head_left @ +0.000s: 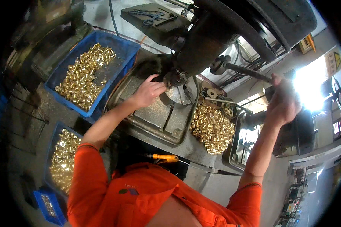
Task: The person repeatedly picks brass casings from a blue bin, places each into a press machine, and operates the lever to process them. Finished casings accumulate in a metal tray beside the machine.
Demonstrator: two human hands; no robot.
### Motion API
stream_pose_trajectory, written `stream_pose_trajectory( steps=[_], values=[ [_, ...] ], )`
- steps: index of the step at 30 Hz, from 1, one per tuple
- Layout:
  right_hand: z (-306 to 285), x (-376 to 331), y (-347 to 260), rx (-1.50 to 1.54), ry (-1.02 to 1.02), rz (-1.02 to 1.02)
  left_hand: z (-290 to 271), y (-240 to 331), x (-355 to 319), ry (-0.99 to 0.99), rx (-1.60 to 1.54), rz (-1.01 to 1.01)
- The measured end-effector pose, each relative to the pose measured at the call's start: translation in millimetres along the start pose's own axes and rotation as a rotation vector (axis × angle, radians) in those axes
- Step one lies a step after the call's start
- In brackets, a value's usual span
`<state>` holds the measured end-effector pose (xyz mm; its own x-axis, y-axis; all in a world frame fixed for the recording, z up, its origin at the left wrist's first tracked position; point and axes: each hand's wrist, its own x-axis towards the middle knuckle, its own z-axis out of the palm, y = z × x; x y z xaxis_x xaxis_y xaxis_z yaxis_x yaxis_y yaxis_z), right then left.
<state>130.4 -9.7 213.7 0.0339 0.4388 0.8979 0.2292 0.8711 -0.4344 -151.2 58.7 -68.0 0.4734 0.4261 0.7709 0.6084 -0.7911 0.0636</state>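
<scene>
The left hand's (148, 92) fingers meet the chuck (175, 78), upper centre, just to their right (whether they grip anything, I cannot tell); the right hand (284, 101), farther off, upper right, wraps the lever (250, 72), slanting up-left.

- The fingertips of the left hand (149, 92) — partly lost behind the dark chuck (175, 78); whether they hold a piece, I cannot tell.
- The machine head (204, 41) runs out past the top edge.
- The left sleeve (88, 170) covers part of the lower blue bin (48, 166).
- Pieces in the small tray (58, 207) — too small to identify.
- White glare (310, 90) swallows the background beyond the right hand (284, 100).
</scene>
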Motion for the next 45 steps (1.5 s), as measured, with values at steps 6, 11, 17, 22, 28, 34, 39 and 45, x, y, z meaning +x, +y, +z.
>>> stream_pose_trajectory(
  steps=[6,11,17,22,28,34,39,45],
  values=[
    [5,-75,-17,0.052,-0.13,-0.282,-1,-3,8,0.012,-0.083,0.056],
    [10,-128,-12,0.056,-0.153,-0.264,2,-9,4,0.037,-0.089,0.074],
    [14,-168,-3,-0.056,-0.026,-0.21,-2,-3,4,-0.003,-0.103,0.043],
    [-1,-151,-8,-0.115,-0.29,-0.277,-2,-6,9,-0.013,-0.111,0.066],
    [-3,-60,-12,-0.159,-0.076,-0.259,-9,3,21,-0.025,-0.076,0.053],
    [-5,9,8,0.266,-0.067,-0.031,-9,64,15,-0.025,-0.067,0.053],
    [-5,10,7,0.301,-0.03,0.018,30,139,57,-0.264,-0.323,0.196],
    [-6,14,18,0.313,-0.131,-0.157,114,173,63,-0.533,-0.302,0.469]
  ],
)
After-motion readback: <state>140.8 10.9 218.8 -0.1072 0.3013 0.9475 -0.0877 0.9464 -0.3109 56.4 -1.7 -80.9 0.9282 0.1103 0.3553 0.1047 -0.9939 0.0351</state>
